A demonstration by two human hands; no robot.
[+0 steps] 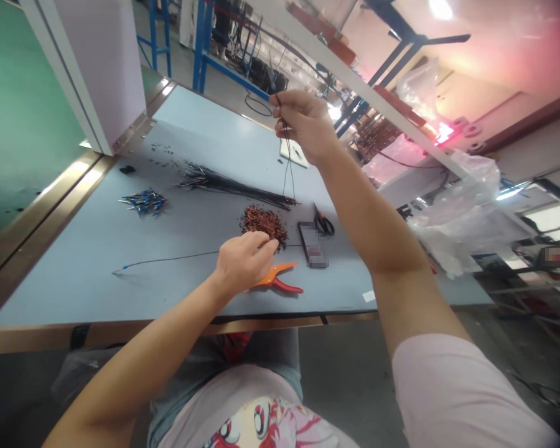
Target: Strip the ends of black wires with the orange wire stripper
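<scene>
My right hand (303,124) is raised above the table, its fingers pinched on a thin black wire (287,168) that hangs down towards the table. My left hand (243,258) rests on the table with its fingers curled at the edge of a pile of small copper-coloured pieces (264,223); what it holds, if anything, I cannot make out. A bundle of black wires (233,183) lies behind the pile. A single black wire with a blue end (168,259) stretches left from my left hand.
Orange-handled pliers (280,278) lie just right of my left hand. A phone (312,242) and small scissors (324,222) sit further right. Blue-tipped pieces (144,201) lie at the left. A white post (98,68) stands at the table's (74,274) back left; clear plastic bags (462,211) hang right.
</scene>
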